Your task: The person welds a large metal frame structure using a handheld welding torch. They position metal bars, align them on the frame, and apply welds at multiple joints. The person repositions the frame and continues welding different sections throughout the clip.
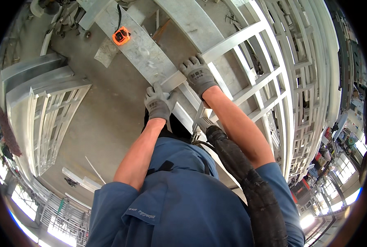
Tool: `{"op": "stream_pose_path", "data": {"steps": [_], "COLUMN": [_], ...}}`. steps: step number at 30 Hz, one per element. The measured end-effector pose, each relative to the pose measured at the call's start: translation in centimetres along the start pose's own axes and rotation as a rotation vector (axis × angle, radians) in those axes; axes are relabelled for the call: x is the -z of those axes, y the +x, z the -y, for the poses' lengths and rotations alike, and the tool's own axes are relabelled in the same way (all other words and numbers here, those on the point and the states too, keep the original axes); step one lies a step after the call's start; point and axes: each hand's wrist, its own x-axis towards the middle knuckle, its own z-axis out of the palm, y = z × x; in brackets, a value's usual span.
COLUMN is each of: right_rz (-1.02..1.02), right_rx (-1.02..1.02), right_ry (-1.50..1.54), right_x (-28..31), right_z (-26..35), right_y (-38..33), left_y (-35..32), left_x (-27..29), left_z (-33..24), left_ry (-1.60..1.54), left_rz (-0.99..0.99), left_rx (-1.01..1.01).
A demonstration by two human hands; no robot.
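Silvery metal block (173, 81), probably stiff, fairly light, slick: best held by its ends, where left hand (158, 102) and right hand (198, 75) sit, can't tell if clenched.

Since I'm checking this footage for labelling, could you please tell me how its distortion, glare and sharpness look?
Head view: fisheye curvature bends the metal frames toward the rim; head view: windows at lower left glare white; head view: left hand and right hand look fairly sharp.
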Motion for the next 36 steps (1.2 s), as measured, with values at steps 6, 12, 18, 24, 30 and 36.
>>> {"op": "stream_pose_path", "data": {"steps": [6, 12, 18, 24, 30, 36], "right_rz": [-0.051, -0.008, -0.120, -0.122, -0.129, -0.145], "right_rx": [-0.024, -0.061, -0.077, -0.107, -0.109, -0.116], "right_ry": [-0.004, 0.006, 0.048, 0.038, 0.054, 0.069], "right_x": [-0.5, -0.3, -1.0, -1.0, -1.1, -0.6], "right_z": [0.5, 0.6, 0.8, 1.1, 1.2, 1.3], "right_y": [-0.1, 0.0, -0.3, -0.2, -0.1, -0.3], "left_y": [-0.1, 1.3, 1.6, 3.0, 3.4, 3.9], "left_x": [0.8, 3.3, 0.6, 3.4, 1.7, 2.8], "left_z": [3.0, 3.2, 6.2, 2.8, 4.7, 5.3], "left_ry": [-0.647, -0.907, -1.148, -0.949, -0.909, -0.824], "left_rz": [0.339, 0.446, 0.377, 0.376, 0.389, 0.563], "left_rx": [0.176, 0.395, 0.465, 0.522, 0.364, 0.310]}}
